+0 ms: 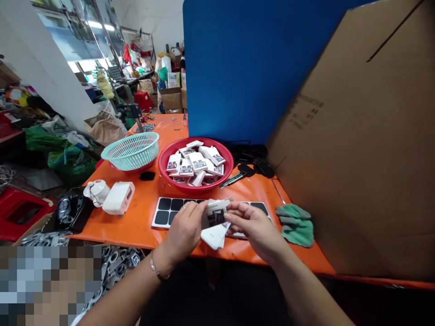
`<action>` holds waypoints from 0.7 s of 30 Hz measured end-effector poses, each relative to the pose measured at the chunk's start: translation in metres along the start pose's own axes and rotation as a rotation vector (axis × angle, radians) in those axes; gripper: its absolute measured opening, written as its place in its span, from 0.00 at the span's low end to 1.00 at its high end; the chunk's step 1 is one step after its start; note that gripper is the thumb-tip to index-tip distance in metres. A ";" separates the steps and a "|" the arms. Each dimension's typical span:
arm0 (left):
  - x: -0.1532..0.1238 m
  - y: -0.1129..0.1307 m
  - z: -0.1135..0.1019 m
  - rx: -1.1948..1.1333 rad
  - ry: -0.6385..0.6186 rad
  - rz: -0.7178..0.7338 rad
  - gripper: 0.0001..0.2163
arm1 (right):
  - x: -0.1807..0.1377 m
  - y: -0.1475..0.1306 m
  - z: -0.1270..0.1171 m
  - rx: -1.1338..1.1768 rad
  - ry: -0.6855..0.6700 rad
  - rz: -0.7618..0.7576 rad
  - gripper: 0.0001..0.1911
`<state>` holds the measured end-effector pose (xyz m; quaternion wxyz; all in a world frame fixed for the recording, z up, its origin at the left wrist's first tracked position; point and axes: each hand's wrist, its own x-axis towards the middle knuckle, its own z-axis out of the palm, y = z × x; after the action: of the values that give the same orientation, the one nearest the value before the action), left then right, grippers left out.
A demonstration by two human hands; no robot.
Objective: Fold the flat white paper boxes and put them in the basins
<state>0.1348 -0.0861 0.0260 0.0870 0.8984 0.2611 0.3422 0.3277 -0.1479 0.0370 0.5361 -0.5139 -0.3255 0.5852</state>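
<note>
A small white printed box [217, 216] is between my hands, above the front of the table. My left hand [186, 226] is closed around its left side, with the fingertips at the upper edge. On the right side, the thumb and fingers of my right hand [253, 224] pinch the box. White cards or flat boxes [215, 236] fan out just below it; what supports them is hidden. Behind my hands lies a white sheet with black rounded squares [165, 204], partly covered. A red basin [162, 170] piled with similar white printed boxes [199, 162] stands beyond it.
A mint plastic basket [132, 151] and a white device [118, 198] stand at left. A box cutter [234, 179] lies beside the basin, near black flat pieces [261, 166]. A green glove [295, 224] lies at right, by a large cardboard sheet [360, 158]. A blue panel [251, 68] rises behind.
</note>
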 end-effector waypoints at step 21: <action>-0.041 0.019 -0.015 -0.715 -0.135 -0.686 0.19 | -0.032 0.011 0.028 -0.369 0.242 -0.341 0.26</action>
<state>0.1069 -0.1241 0.0199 0.5139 0.6948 0.4018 0.3028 0.2944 -0.1762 0.0426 0.5591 -0.6068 -0.4421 0.3517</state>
